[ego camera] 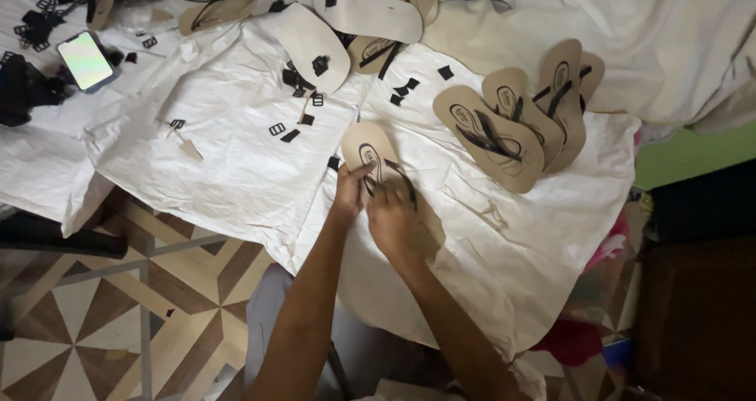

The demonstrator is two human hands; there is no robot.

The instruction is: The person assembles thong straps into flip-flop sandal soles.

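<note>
Both hands meet over one tan flat sandal sole with a thin black strap point(370, 153), lying flat on the white crinkled sheet point(236, 157) that covers the work surface. Toe end points away from the person; heel end is hidden under the right hand point(391, 221).

Left hand point(349, 190) sits at the sole's left edge, fingers curled in, w/ the thumb seemingly on the strap near mid-sole. Looks like a pinching grip on the strap, probably to keep it taut and the sole steady. Right hand lies over the rear half, fingers bent down onto the strap's right branch; grip seems closed on it, tho the fingertips are hidden, so can't tell exactly how it's held. The sole thus sits between and under both grips, not lifted.

Further right, well apart from the hands: a fanned stack of finished tan sandals with black straps point(512, 121), overlapping, likely set aside as done. Above: bare white-backed soles turned face down point(311, 42). Small black strap pieces and buckles point(299, 78) scattered on the sheet left of the sole, within easy reach. A lit phone point(85, 60) lies at far left. Patterned tile floor point(94, 322) below.
</note>
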